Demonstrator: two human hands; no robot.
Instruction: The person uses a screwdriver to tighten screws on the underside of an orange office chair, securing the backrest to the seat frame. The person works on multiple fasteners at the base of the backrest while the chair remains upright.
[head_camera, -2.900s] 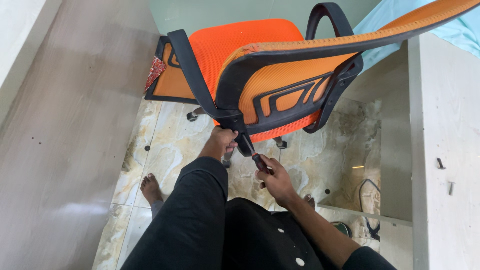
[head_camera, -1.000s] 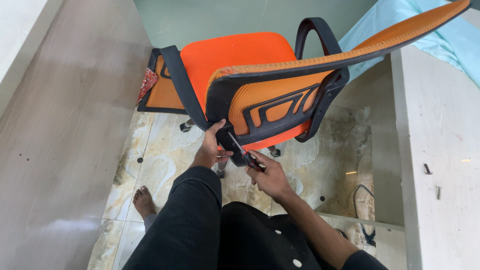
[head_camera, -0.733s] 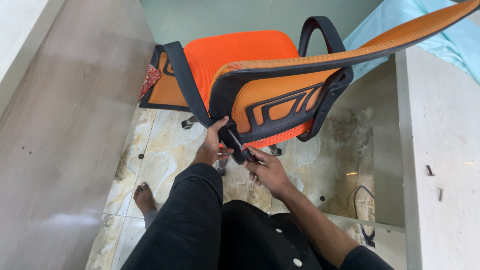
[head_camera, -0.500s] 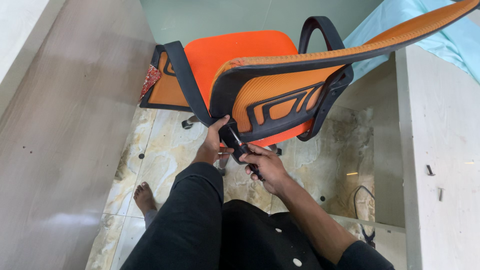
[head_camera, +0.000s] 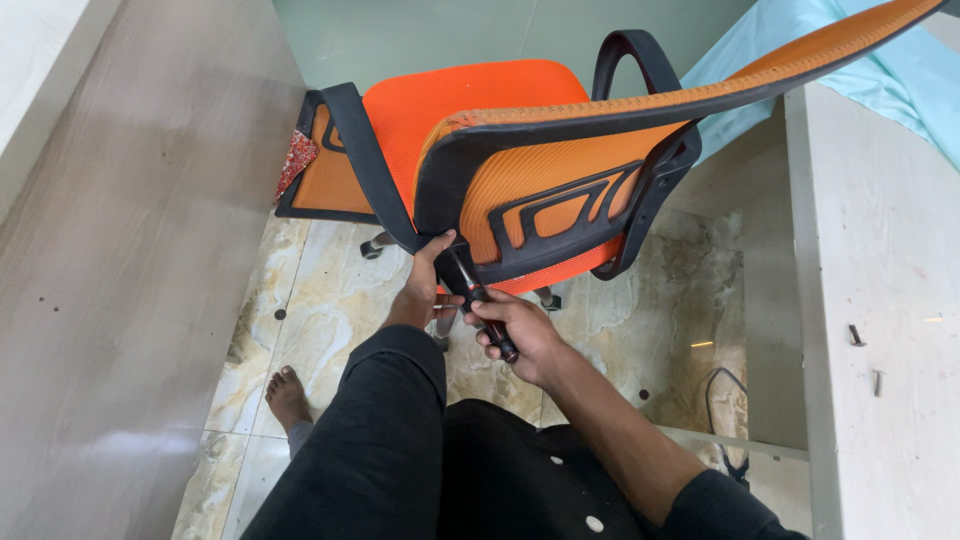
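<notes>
An orange mesh office chair (head_camera: 470, 110) with a black frame stands before me, its backrest (head_camera: 560, 190) toward me. My left hand (head_camera: 425, 285) grips the lower left corner of the black backrest frame. My right hand (head_camera: 515, 335) is closed on a screwdriver (head_camera: 480, 305) with a black and red handle. Its shaft points up into the base of the backrest, just right of my left hand. Both of my arms wear black sleeves.
A wood-grain panel (head_camera: 130, 250) rises on the left and a pale table top (head_camera: 880, 330) with two loose screws (head_camera: 865, 355) lies on the right. Light blue cloth (head_camera: 890, 80) is at the far right. My bare foot (head_camera: 287, 397) rests on the marble-patterned floor (head_camera: 330, 300).
My right hand has moved up and left, bringing the screwdriver tip into the base of the backrest. My left hand has kept its grip on the frame.
</notes>
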